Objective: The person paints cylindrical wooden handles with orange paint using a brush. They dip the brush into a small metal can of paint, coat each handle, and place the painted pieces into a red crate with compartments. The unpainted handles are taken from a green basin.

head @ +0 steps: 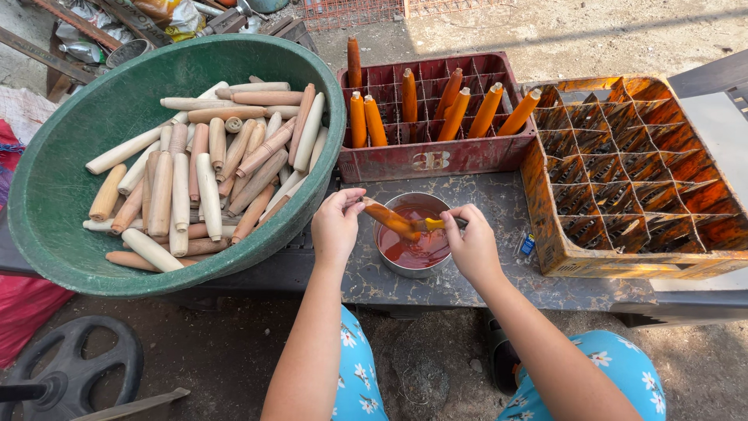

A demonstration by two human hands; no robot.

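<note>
— What do your hands hold?
— Your left hand (336, 226) pinches a wet handle (389, 221) over the tin (414, 234) of stain; your right hand (471, 245) grips a brush (433, 224) touching it

Tight gap mid-table between green basin (54, 195) and orange crate (545, 234)

Hemmed behind by red crate (421, 160) of upright handles (409, 93); metal pot (389, 261) filling the middle; bare table (483, 281) only along the front edge, right of the pot.
</note>
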